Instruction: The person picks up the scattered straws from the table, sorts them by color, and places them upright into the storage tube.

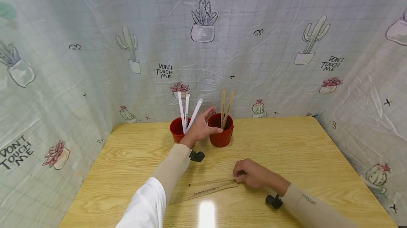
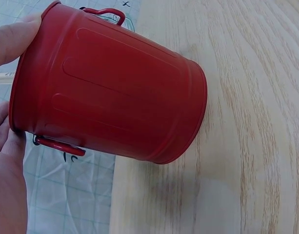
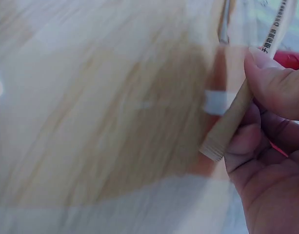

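My left hand (image 1: 201, 127) holds the rim of the right red bucket (image 1: 220, 139), thumb on the near side and fingers toward the back left. Seen in the left wrist view, the thumb and fingertips touch the bucket's rim. Two brown paper-wrapped straws (image 1: 223, 105) stand inside it, leaning. Low at the right, my right hand (image 1: 254, 174) pinches a brown paper-wrapped straw (image 3: 232, 119) between thumb and fingers, its crimped end poking out. Just below that hand lies another brown strip with print (image 1: 206, 191) on the table; blur hides its exact outline.
A second red bucket (image 1: 176, 129) stands left of the first, partly behind my left wrist, with several white paper-wrapped straws (image 1: 187, 109) in it. The wooden table (image 1: 286, 143) ends at a cactus-print cloth (image 1: 241, 54) that hangs behind and at both sides.
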`<state>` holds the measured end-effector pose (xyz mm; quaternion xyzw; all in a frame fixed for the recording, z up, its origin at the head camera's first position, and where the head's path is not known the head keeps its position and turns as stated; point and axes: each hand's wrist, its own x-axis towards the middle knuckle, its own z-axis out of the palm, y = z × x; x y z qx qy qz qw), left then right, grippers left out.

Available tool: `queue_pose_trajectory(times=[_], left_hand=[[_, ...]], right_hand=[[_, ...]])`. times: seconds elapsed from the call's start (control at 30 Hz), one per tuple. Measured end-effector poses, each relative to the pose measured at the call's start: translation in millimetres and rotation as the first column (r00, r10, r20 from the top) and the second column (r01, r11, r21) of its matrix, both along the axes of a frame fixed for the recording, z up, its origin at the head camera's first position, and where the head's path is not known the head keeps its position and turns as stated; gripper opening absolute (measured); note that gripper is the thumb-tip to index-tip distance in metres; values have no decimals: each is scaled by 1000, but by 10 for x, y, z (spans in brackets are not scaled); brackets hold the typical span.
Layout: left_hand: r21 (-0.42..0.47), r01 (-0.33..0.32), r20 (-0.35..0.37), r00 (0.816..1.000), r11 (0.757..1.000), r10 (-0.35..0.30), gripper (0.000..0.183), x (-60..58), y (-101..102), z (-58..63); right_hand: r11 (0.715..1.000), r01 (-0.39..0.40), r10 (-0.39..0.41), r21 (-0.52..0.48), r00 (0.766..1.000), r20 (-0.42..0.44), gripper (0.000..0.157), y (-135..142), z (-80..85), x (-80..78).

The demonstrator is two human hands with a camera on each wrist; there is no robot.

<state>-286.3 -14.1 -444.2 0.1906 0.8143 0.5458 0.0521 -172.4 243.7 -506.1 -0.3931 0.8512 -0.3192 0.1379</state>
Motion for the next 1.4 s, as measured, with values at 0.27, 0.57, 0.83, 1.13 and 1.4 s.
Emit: queue_pose_trajectory(times=[0.27,0.57,0.83,1.13,1.4], left_hand=[[20,12,-3,1000,1000,-12,100,-2,5,-11],[19,21,-13,1000,1000,-20,99,3,20,-28],[1,28,-3,1000,1000,-28,101,-15,47,-25],[2,3,-17,1000,1000,-3,100,-23,10,-20],[-13,-3,-11,1000,1000,3,99,-34,14,-35]], right_hand=[[981,89,-84,-172,996,36,4,180,136,-8],[889,241,-227,-389,970,82,4,64,346,-127],[804,369,-366,-465,925,103,4,-27,523,-254],[745,448,-453,-494,884,118,7,-135,702,-446],[711,483,-503,-512,857,109,12,-239,830,-584]])
